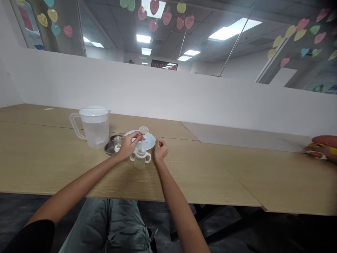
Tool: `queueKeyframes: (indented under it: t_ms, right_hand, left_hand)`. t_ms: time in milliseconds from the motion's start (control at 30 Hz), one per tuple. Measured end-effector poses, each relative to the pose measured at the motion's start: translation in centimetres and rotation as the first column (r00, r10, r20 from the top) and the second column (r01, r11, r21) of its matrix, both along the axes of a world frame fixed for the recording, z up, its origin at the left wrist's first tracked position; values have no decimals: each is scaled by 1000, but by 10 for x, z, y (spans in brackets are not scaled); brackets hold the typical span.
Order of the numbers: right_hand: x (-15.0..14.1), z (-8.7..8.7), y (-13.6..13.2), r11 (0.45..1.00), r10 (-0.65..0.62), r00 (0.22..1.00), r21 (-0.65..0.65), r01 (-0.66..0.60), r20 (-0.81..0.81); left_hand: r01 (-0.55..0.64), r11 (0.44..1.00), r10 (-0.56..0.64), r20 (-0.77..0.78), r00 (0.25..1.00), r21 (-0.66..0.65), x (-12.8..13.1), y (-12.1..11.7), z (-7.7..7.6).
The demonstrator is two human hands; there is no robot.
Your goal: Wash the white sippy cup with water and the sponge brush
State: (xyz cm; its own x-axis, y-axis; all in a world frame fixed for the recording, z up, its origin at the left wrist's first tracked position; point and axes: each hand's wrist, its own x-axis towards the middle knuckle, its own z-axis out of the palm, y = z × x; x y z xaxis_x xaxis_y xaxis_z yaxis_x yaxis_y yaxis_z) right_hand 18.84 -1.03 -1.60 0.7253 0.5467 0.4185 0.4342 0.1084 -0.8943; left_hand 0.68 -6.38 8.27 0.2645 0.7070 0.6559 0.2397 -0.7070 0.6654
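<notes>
Head view: the left hand (129, 144) pinches a clear round-topped piece (143, 130), and just below those fingers stands the handled bottle (139, 162), upright! The right hand (160, 150), close by, bunches its fingers; any grip there is unclear.

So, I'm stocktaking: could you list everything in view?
Table: 1, tan, mid-view
Pitcher: 1, translucent, table's left
Metal dish: 1, grey, beside pitcher
Small item: 1, clear/white, at dish
Plate: 1, pale blue, right of dish
Two-handled bottle: 1, clear/white, before plate
Round piece: 1, clear, over plate
Scrap: 1, cream, table's far left
Wall: 1, white, behind table
Heart notes: many, mixed colours, on window panes
Ceiling lights: several, white, beyond panes
Rounded object: 1, red, right edge
Co-worker's hand: 1, beside it
Trousers: 1 pair, greenish, below table
Left hand: 1, over plate
Right hand: 1, plate's right
</notes>
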Motion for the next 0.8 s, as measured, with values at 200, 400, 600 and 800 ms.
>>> queueKeyframes:
  t_ms: [200,400,600,800]
  right_hand:
    - [0,-1,2,1000,7,1000,-3,-7,0]
    - [3,-5,4,1000,5,1000,-8,-5,24]
    - [6,-13,8,999,-27,991,-38,32,128]
    - [6,-14,9,998,-25,989,-62,34,144]
  left_hand:
    - [-16,1000,15,40,999,11,1,3,-8]
    - [-26,998,27,-6,1000,49,1,2,-7]
    - [6,998,3,-136,991,61,1,1,-11]
    - [61,989,-34,-193,981,136,-3,6,-24]
